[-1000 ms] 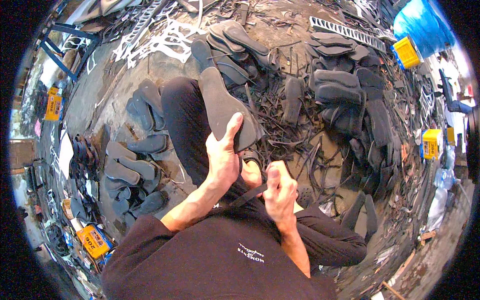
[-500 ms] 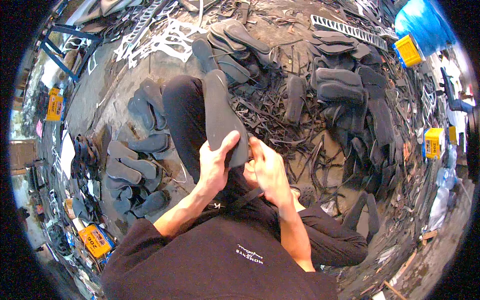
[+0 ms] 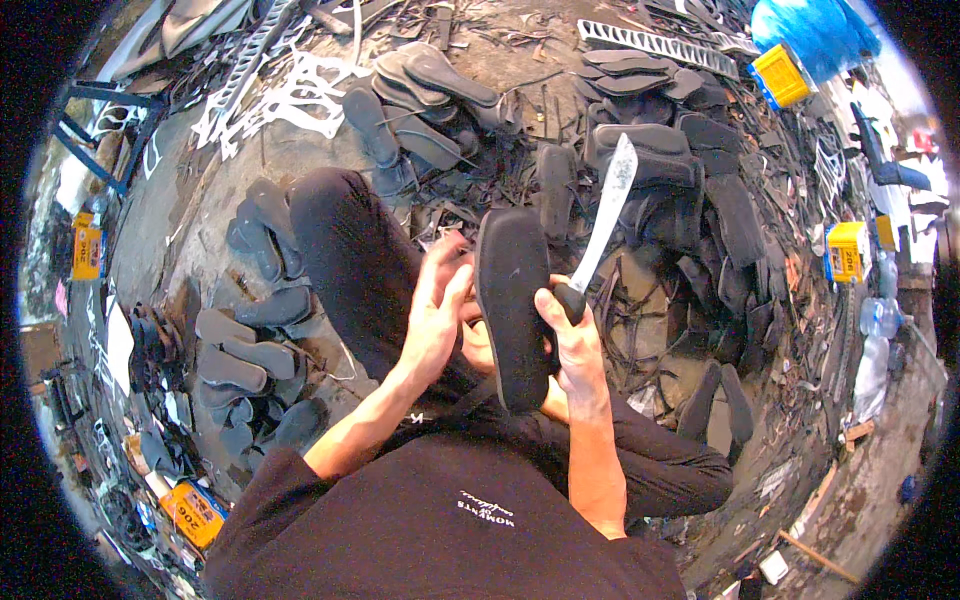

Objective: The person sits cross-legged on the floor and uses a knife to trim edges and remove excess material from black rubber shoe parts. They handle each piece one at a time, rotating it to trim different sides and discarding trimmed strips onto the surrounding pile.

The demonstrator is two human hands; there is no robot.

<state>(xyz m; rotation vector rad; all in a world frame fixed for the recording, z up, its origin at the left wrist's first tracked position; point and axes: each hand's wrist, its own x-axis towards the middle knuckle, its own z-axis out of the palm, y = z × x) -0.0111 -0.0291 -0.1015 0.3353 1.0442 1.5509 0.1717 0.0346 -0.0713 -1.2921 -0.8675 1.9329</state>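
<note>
A dark shoe sole (image 3: 515, 310) stands upright in front of my body, its broad face turned toward me. My right hand (image 3: 578, 345) grips its right edge and also holds a knife by the black handle. The knife's long pale blade (image 3: 607, 205) points up and away to the right. Left of the sole is my left hand (image 3: 435, 310), its fingers apart and slightly blurred; whether it touches the sole I cannot tell. Part of the right hand's fingers is hidden behind the sole.
Soles are heaped at the left (image 3: 235, 350), at the far middle (image 3: 420, 90) and at the right (image 3: 650, 165). Dark offcut strips (image 3: 640, 330) litter the floor. White cut-out scrap (image 3: 290, 95) lies far left. My bent knee (image 3: 345, 215) rises beside the left hand.
The sole has been turned and moved right and nearer, from my left hand into my right. My left hand has let go. The knife blade now shows, raised in my right hand.
</note>
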